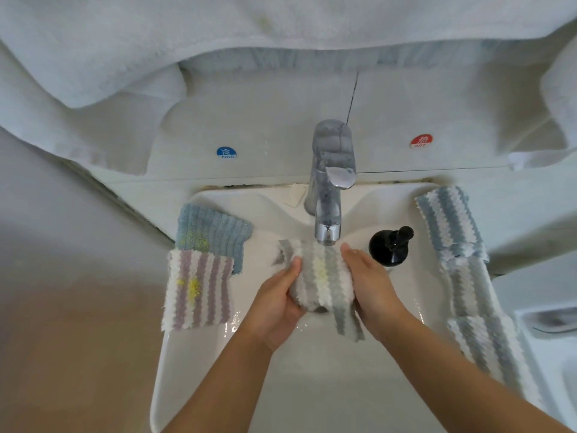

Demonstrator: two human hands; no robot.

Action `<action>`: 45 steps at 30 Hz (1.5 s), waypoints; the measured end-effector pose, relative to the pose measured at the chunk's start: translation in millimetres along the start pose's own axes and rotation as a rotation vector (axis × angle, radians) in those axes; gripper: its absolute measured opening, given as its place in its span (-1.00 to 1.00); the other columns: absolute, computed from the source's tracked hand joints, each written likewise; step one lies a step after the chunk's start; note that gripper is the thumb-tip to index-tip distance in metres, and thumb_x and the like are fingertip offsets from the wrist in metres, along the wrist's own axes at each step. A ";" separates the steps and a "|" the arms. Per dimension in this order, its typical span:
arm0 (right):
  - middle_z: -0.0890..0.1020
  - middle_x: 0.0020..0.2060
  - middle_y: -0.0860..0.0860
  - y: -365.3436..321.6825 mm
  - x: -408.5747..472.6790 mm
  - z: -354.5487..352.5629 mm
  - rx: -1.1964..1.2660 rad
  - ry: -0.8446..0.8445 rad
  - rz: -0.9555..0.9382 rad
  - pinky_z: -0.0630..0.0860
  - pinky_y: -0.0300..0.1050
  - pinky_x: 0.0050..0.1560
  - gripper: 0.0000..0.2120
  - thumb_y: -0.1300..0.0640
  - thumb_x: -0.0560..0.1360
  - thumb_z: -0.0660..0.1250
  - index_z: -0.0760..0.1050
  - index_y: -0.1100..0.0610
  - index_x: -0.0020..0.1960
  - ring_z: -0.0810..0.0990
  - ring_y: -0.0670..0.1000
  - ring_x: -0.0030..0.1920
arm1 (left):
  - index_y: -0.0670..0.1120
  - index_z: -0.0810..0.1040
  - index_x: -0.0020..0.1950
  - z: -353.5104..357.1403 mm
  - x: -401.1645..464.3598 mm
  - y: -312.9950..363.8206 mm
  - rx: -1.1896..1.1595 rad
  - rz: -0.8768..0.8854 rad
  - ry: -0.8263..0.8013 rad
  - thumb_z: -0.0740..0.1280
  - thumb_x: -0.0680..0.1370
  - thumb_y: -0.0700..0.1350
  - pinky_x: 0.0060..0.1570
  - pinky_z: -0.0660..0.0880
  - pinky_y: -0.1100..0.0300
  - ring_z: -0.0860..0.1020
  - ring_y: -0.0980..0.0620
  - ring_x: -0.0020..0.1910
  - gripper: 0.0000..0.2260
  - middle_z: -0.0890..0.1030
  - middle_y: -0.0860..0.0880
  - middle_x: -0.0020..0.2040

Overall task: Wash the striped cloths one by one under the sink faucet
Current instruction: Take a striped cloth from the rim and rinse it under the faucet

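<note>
A grey-and-white striped cloth (323,276) with a yellow stain is bunched between both hands, just below the spout of the chrome faucet (329,182). My left hand (278,304) grips its left side, thumb on top. My right hand (371,282) holds the right side, fingers along the cloth. A strip of the cloth hangs down toward the white sink (312,385). I cannot tell whether water runs. On the left rim lie a purple-striped cloth (198,289) with yellow stains and a blue cloth (212,232). Blue-striped and grey-striped cloths (449,223) lie along the right rim.
A black soap pump (390,245) stands right of the faucet, close to my right hand. White towels (125,57) hang above the sink. Blue cold (226,152) and red hot (421,141) stickers are on the wall. A white dish (555,320) sits at far right.
</note>
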State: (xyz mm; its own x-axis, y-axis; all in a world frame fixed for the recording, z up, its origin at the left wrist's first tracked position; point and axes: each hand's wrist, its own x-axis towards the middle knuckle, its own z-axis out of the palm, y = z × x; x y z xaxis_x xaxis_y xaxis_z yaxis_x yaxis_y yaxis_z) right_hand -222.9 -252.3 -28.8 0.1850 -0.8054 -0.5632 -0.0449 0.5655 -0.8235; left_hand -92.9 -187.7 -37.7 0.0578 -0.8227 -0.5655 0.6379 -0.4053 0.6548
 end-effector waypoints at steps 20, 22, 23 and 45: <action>0.41 -0.45 0.02 10.6 -12.5 26.5 -0.407 0.076 -0.334 0.32 -0.30 -0.38 -0.59 0.00 0.64 0.15 0.35 0.19 -0.32 0.36 -0.12 -0.42 | -0.26 0.44 -0.36 39.1 9.9 -7.4 0.688 0.461 0.500 0.15 0.66 0.04 -0.36 0.36 0.19 0.39 0.12 -0.47 -0.50 0.45 -0.02 -0.49; 0.39 -0.49 -0.07 7.4 -14.5 26.0 -0.393 0.050 -0.357 0.30 -0.33 -0.39 -0.60 0.02 0.63 0.17 0.34 0.13 -0.35 0.33 -0.17 -0.45 | -0.29 0.48 -0.32 37.1 9.7 -10.3 0.673 0.475 0.492 0.15 0.65 0.05 -0.36 0.38 0.17 0.41 0.11 -0.46 -0.50 0.47 -0.06 -0.47; 0.38 -0.51 -0.10 3.9 -12.0 25.1 -0.355 0.065 -0.351 0.29 -0.33 -0.40 -0.60 0.03 0.63 0.18 0.34 0.11 -0.36 0.32 -0.17 -0.46 | -0.29 0.48 -0.31 38.9 6.9 -15.0 0.677 0.482 0.461 0.16 0.65 0.05 -0.36 0.39 0.17 0.42 0.11 -0.45 -0.51 0.48 -0.10 -0.46; 0.36 -0.50 -0.05 2.7 -7.5 24.3 -0.216 0.039 -0.336 0.29 -0.23 -0.41 -0.60 0.04 0.64 0.18 0.32 0.12 -0.36 0.32 -0.10 -0.42 | -0.20 0.43 -0.36 39.4 5.8 -16.8 0.656 0.418 0.418 0.11 0.67 0.05 -0.38 0.40 0.12 0.44 0.08 -0.45 -0.51 0.47 -0.12 -0.46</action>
State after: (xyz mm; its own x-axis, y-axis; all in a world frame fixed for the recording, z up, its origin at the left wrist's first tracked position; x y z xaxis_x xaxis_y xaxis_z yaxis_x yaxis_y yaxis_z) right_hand -200.5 -240.3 -25.2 0.1871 -0.9476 -0.2590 -0.1949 0.2226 -0.9552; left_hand -133.5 -201.4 -32.3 0.5456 -0.7939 -0.2684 -0.0600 -0.3565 0.9324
